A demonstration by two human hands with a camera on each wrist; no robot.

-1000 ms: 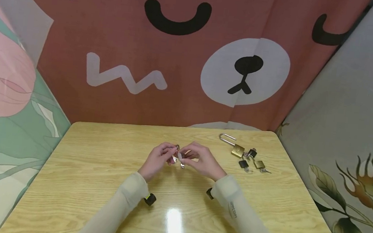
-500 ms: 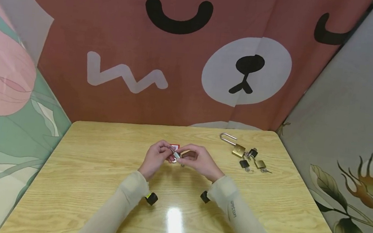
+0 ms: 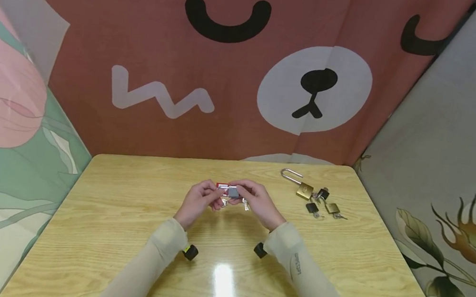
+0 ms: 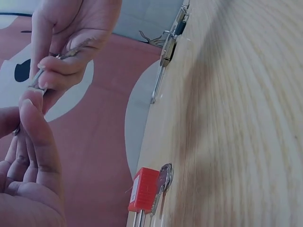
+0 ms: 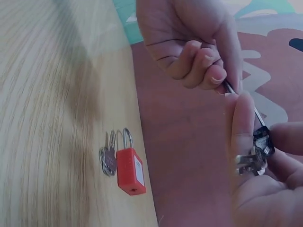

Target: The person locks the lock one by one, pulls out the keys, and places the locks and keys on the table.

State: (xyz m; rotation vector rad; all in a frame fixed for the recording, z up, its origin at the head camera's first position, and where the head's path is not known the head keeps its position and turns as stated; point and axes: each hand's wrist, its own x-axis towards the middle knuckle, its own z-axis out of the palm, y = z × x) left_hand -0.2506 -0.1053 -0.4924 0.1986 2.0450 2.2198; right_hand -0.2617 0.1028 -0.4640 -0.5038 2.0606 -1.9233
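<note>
Between the two hands a small grey padlock (image 3: 233,192) is held level, its shackle pointing left. The left hand (image 3: 197,203) pinches the shackle (image 5: 259,117) between thumb and fingers. Thumb and fingers of the right hand (image 3: 259,206) grip the padlock's body, which has a dark underside in the right wrist view. From it hang keys (image 5: 255,163), below the right fingers. Beyond the hands, a red padlock (image 5: 130,171) with a white label lies on the table, partly hidden in the head view. Beside it lies a bunch of keys (image 5: 109,158).
On the wooden table (image 3: 130,191), at the back right, lie a large brass padlock (image 3: 304,191) with a long open shackle, two black padlocks (image 3: 311,208) and a smaller brass padlock (image 3: 332,208) with keys. A printed curtain (image 3: 230,138) stands behind the table.
The grey padlock has turned in the fingers from edge-on and tilted to level, its flat face now showing. Its keys swing out at the right. The red padlock behind came into sight.
</note>
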